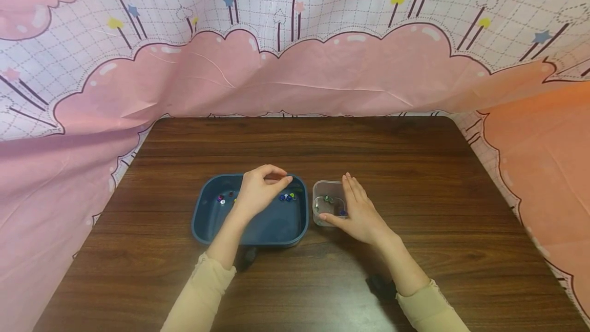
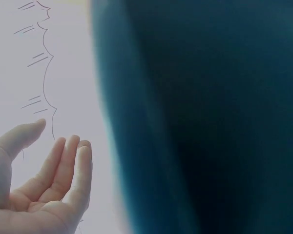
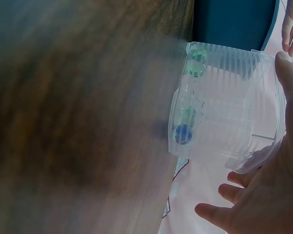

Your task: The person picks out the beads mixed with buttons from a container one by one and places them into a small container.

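My left hand [image 1: 260,191] hovers over a dark blue tray [image 1: 197,214]. Its fingers are loosely bent and, in the left wrist view, a gap shows between thumb and fingertips with nothing in it. Small coloured marbles [image 1: 288,197] lie in the tray toward its back, partly hidden by this hand. Beside the tray stands a clear plastic container [image 3: 224,97]. On its bottom are several green marbles [image 3: 196,70] and a blue marble [image 3: 183,134]. My right hand [image 1: 361,214] rests at the container's right side and front rim, fingers nearly straight and thumb spread.
Brown wood-grain table [image 1: 369,152] carries both containers. A patterned pink and white cloth [image 1: 345,76] hangs behind and along the sides. Dark shapes [image 1: 381,287] lie under the wrists.
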Demonstrator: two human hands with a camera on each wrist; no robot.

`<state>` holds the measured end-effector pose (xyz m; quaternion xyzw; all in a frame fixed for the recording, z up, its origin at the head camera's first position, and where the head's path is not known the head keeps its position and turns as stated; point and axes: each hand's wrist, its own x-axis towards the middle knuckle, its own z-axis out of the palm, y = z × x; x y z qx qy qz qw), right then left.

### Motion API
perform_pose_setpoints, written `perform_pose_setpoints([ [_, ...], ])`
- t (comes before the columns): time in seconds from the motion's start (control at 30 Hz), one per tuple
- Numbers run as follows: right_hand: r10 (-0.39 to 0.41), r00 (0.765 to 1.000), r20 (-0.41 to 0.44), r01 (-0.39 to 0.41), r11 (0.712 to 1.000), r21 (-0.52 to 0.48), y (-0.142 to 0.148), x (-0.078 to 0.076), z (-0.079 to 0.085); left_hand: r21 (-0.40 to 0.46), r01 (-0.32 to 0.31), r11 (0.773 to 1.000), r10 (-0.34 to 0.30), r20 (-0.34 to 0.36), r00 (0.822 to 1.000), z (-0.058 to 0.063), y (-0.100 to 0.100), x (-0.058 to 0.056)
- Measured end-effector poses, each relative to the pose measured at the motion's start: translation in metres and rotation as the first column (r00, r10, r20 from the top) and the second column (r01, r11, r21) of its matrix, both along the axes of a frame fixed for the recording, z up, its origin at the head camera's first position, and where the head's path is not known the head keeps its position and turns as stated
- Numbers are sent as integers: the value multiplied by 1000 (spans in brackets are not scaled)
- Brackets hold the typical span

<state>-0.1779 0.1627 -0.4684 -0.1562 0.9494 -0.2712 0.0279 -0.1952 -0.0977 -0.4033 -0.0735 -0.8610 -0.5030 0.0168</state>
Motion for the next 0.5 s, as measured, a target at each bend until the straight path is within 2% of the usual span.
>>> perform_pose_setpoints([
  [0.3,0,1000,6,0,1000,-3,1,0,1,-13,-25,1000,25,-21,999,2,-16,0],
  [0.5,4,1000,-2,-4,1000,-3,0,0,0,-25,-24,999,25,11,1000,5,-23,2],
])
